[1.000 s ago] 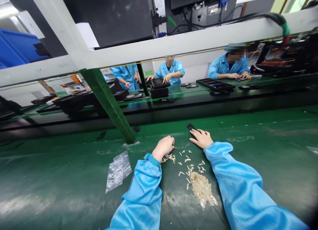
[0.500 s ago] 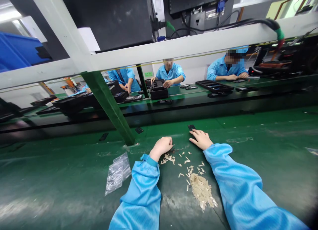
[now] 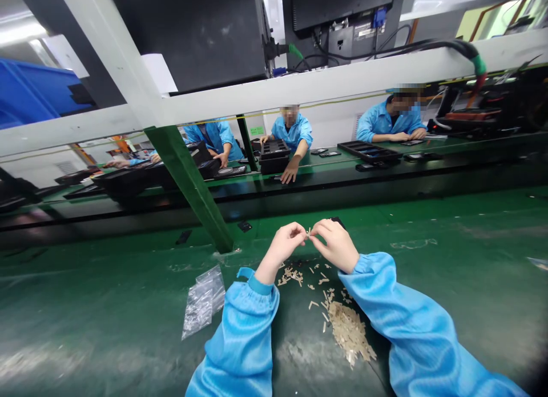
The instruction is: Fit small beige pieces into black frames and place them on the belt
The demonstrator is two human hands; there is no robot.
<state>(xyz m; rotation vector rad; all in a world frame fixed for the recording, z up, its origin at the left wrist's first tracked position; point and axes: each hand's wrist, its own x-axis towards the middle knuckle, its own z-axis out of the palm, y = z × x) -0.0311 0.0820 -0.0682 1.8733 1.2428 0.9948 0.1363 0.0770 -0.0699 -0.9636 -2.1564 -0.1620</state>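
Blue fabric sleeves [image 3: 248, 340] are seen nearest, laid across the green tabletop [image 3: 128, 317]. Between them a heap of pale strips [image 3: 349, 331] is spread, its near end partly glossy; beyond it single strips are scattered, and a smaller cluster [image 3: 291, 276] is found just past the left sleeve. To the left, clear plastic bags [image 3: 203, 300] are left lying flat, well apart from the heap.

Hands: the left hand [image 3: 285, 245] and right hand [image 3: 336, 244] are brought nearly together above the far end of the scatter. One small pale piece [image 3: 309, 233] is pinched between the fingertips of both; its exact shape cannot be made out.

Change noted: half a second ago the right hand was rested, fingers spread, at a dark flat part [image 3: 338, 220], and the left was held low by the cluster — that part is now half hidden behind the right hand. Judged: attention has been shifted to two-handed handling of a single piece.

Farther off, two more dark parts [image 3: 245, 227] are placed either side of a green post [image 3: 188, 185]. At the far tabletop [image 3: 324, 161] a co-worker's hand [image 3: 291, 169] has been stretched to the front edge, beside stacked black trays [image 3: 274, 151].
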